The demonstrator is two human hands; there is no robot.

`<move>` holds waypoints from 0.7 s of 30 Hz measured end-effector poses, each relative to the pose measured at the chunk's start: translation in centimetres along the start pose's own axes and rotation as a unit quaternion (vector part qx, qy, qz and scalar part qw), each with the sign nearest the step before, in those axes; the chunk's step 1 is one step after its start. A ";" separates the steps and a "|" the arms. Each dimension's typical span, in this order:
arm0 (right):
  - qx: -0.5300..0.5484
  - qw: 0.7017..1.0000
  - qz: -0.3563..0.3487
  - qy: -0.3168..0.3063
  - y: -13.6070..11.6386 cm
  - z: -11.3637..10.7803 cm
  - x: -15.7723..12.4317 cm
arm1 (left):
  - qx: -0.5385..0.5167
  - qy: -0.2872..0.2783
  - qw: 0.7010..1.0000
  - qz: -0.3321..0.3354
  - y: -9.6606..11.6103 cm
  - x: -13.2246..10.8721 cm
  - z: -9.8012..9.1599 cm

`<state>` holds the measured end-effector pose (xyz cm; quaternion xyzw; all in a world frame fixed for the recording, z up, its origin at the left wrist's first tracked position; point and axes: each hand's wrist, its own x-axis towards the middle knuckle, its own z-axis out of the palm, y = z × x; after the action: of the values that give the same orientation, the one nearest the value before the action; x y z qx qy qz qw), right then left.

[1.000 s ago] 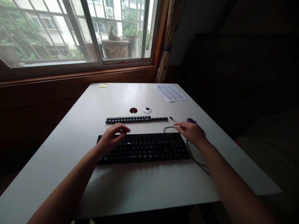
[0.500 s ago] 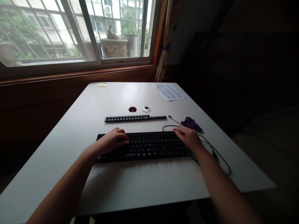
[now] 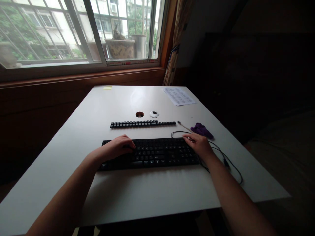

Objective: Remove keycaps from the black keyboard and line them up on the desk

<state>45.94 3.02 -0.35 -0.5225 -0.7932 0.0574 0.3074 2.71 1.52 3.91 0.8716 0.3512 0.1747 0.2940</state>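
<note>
Both hands down, palms facing down, arms bare.
L hand (image 3: 117, 148) sat w/ fingers loosely curled, knuckles up, nothing gripped; L forearm (image 3: 71, 196) ran in from lower left. R hand (image 3: 200, 146) lay flatter, fingers stretched fwd & slightly inward, nothing gripped; R forearm (image 3: 236, 203) came in from lower right. Hands well apart.

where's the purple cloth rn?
Head view: the purple cloth lies right of centre on the table, just beyond the right hand, next to the thin stick.
</note>
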 end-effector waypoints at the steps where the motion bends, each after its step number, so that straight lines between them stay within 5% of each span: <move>1: 0.000 1.000 0.001 0.000 0.0 0.0 0.0 | 0.002 0.005 1.000 -0.001 0.0 0.0 0.0; 8: 0.002 1.000 0.004 0.005 -0.2 -0.2 0.0 | 0.032 0.045 0.998 -0.028 -0.8 0.1 0.6; 21: 0.004 1.000 0.000 0.006 -0.3 -0.3 0.0 | 0.027 0.020 0.999 0.015 -0.7 0.3 0.6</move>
<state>45.83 2.82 0.03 -0.5221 -0.7909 0.0573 0.3140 2.85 1.87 3.05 0.8807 0.3486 0.1870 0.2605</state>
